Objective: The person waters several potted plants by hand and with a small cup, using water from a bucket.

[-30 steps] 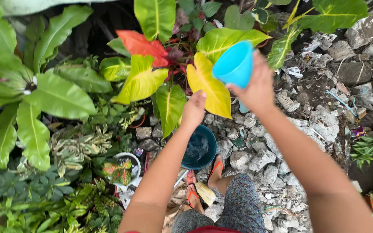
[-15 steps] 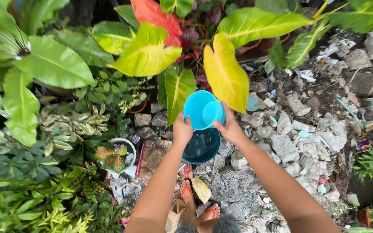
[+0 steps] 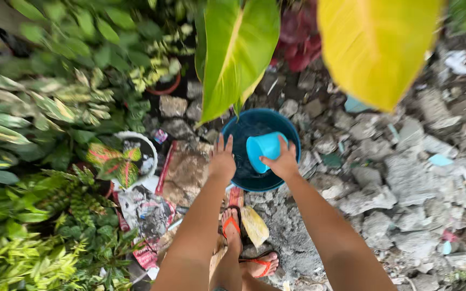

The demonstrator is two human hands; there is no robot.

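Light-blue plastic cup (image 3: 265, 150) — your right hand (image 3: 284, 163) is gripping it inside the dark-blue round bucket (image 3: 287, 126); your left hand (image 3: 222, 161) — fingers spread — is resting on its rim.

blue cup (image 3: 265, 150): raised → dipped in bucket (image 3: 287, 125) | view closer

A cup (image 3: 265, 150) sits in the bucket (image 3: 286, 125), potted plant (image 3: 128, 159) left, rubble (image 3: 405, 178) right, feet (image 3: 244, 242) below.
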